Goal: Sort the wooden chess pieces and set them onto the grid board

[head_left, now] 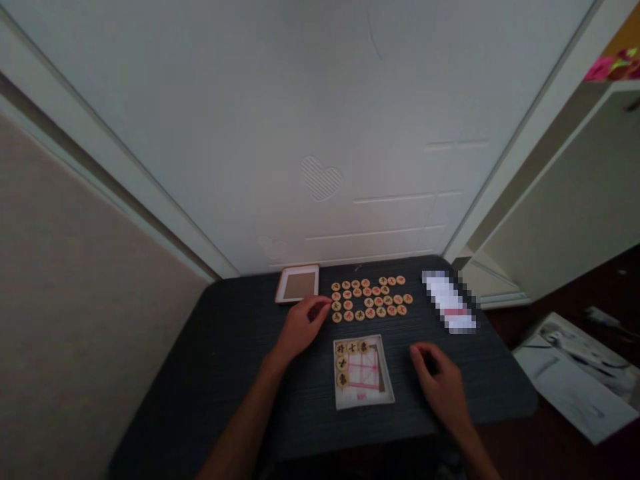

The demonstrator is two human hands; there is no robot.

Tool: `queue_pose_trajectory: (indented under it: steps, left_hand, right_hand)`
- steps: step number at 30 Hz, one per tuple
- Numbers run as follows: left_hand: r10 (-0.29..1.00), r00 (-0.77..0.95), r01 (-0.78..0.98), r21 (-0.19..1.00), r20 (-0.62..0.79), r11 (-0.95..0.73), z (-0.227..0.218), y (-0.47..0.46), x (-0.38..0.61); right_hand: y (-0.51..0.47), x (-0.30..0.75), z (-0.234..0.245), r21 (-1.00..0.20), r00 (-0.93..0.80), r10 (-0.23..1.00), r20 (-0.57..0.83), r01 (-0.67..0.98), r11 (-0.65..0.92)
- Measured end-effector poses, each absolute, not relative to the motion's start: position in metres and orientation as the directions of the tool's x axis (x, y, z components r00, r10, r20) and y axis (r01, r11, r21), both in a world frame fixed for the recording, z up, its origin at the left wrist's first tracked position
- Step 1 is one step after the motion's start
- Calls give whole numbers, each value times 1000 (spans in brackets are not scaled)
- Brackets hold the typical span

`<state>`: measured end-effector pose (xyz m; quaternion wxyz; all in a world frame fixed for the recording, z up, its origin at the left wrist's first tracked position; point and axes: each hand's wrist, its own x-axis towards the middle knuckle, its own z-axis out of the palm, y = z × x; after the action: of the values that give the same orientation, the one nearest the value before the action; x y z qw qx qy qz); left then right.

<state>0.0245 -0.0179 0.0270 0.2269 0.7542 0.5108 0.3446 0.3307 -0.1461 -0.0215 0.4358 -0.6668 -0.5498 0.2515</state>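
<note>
While the left hand curls by xiangqi pieces, the right hand curls near the table edge.

1. Dark wood-grain table, viewed from above; it bears all items listed below.
2. Round wooden xiangqi pieces, marked with dark and red characters, lying flat in loose rows near the far edge, centre.
3. Shallow white box, open, nearer the viewer than the pieces; red grid lines on its base, five similar pieces along two inner sides.
4. Square tray with pinkish rim and brown base, just left of the pieces.
5. White-and-pink object, right of the pieces; blurred, identity indeterminate.
</note>
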Motion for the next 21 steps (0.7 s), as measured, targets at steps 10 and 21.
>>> queue_pose_trajectory:
  steps: [10, 21]
  left_hand:
    - [945, 196, 547, 771, 261, -327, 0, -23, 24]
    - [929, 303, 569, 742, 212, -355, 21, -19, 22]
  right_hand:
    - [-146, 329, -23, -838, 264, 957, 123, 543, -42]
    - [-146, 327, -23, -829, 312, 943, 113, 553, -84]
